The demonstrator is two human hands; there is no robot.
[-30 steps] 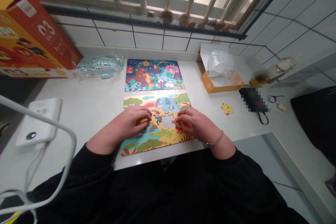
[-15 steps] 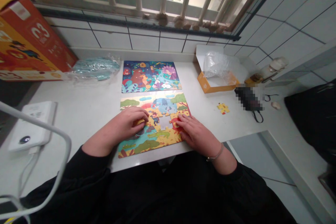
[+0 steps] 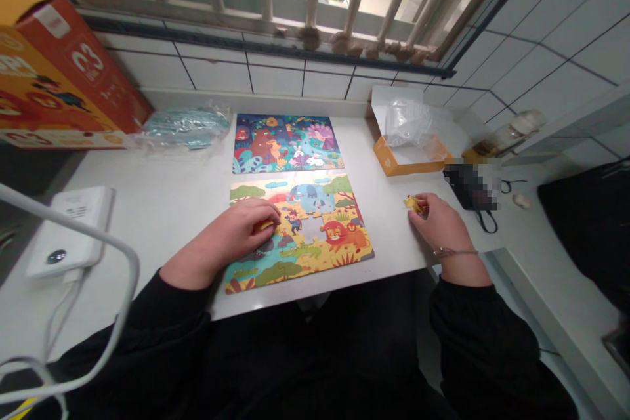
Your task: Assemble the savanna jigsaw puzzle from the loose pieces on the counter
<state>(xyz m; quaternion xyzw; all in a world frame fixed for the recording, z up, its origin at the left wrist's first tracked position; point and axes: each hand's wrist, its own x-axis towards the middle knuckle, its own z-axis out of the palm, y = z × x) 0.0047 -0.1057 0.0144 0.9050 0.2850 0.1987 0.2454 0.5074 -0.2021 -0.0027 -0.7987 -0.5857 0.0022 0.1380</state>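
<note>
A jigsaw puzzle of savanna animals (image 3: 305,252) lies on the counter, with a gap showing white near its middle. My left hand (image 3: 251,226) rests on the puzzle's left side, fingers curled; a bit of yellow shows between thumb and fingers, but I cannot tell whether it is a loose piece or the picture beneath. Out to the right, my right hand (image 3: 433,220) pinches a yellow puzzle piece (image 3: 413,203) between thumb and fingers, at the counter. The lions on the puzzle's right side are uncovered.
Behind it lies a second, dark forest puzzle (image 3: 288,144). An open orange-and-white box (image 3: 411,161) holds clear plastic. At the left are a large orange box (image 3: 73,79), a plastic-wrapped teal pack (image 3: 189,128) and a white device (image 3: 73,226) with a cable. A black strapped item (image 3: 467,187) lies right.
My right hand has left the lion area of the puzzle, moved right and closed on the loose yellow piece. My left hand stays in place on the puzzle.
</note>
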